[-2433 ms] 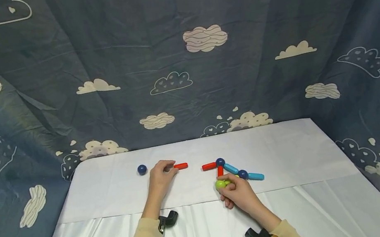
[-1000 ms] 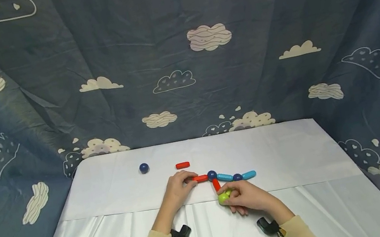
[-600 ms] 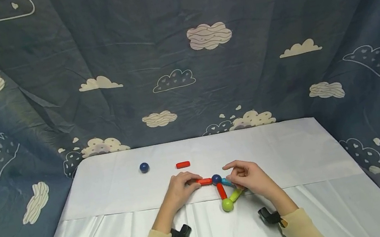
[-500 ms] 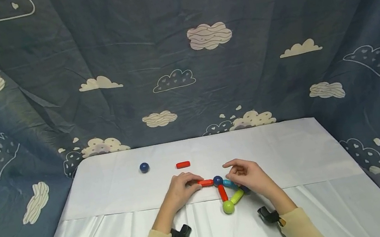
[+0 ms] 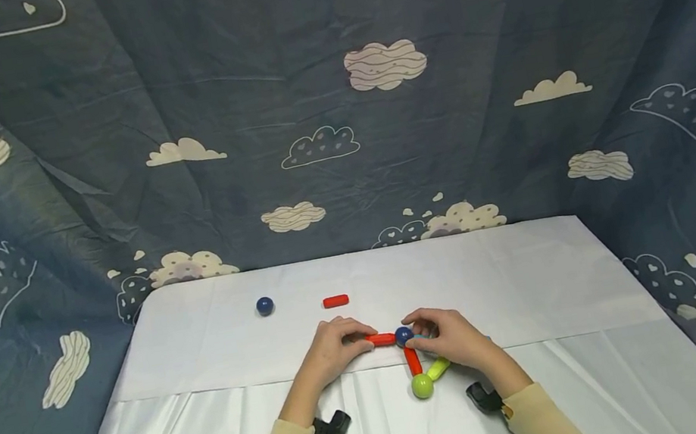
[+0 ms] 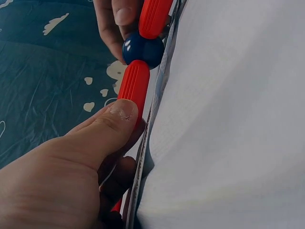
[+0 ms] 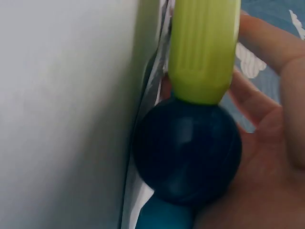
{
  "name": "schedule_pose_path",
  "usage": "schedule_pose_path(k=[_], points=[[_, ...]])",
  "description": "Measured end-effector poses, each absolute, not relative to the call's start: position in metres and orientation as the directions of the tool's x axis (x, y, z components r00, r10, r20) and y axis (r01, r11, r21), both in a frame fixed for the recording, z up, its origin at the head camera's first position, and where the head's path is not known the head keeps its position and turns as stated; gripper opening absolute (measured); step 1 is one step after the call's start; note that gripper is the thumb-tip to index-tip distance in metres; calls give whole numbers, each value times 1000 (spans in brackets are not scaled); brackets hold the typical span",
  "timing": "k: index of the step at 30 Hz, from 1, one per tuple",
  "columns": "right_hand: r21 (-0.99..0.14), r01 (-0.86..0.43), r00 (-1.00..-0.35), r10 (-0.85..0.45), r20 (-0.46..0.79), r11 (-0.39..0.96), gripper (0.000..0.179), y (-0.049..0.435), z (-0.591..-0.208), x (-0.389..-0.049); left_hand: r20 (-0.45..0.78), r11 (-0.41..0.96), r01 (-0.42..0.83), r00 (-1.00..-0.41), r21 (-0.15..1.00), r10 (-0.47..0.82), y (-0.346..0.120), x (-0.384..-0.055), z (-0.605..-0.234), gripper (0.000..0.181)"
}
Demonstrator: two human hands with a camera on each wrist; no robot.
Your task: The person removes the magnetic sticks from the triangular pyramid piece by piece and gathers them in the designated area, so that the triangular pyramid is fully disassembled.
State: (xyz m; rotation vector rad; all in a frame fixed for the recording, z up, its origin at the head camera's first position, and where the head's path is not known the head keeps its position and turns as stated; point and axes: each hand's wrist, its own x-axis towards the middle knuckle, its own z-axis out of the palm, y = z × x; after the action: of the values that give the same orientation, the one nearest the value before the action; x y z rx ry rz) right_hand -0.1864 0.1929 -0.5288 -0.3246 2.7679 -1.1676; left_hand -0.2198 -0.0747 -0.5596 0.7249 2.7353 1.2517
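No readable text or labels.

The head camera looks forward and down, well back from the fingers of the left hand (image 5: pixel 335 346) and right hand (image 5: pixel 450 338). It sees the white cloth (image 5: pixel 218 346) under them and the cloud cloth (image 5: pixel 448 154) behind. The left black camera (image 5: pixel 335 426) sits on the wrist, behind the fingers, looking out past the thumb from close up, tipped sideways. Both these views show the red stick (image 6: pixel 134 81) in those fingers and the blue ball (image 6: pixel 145 51) just past the tips. The right black camera (image 5: pixel 483 398) is tipped too, and so close that a second blue ball (image 7: pixel 188 150) by the palm looks huge. It shares the green stick (image 7: pixel 205 47) near the fingers with the head view.
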Motion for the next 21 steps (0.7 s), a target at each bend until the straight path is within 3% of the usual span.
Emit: schedule_pose_path(k=[21], points=[[-673,-90,-986,-159,-42,735,24,183,-527,-184,124,519,366,-889,772,442,-75,-219,-558,16]])
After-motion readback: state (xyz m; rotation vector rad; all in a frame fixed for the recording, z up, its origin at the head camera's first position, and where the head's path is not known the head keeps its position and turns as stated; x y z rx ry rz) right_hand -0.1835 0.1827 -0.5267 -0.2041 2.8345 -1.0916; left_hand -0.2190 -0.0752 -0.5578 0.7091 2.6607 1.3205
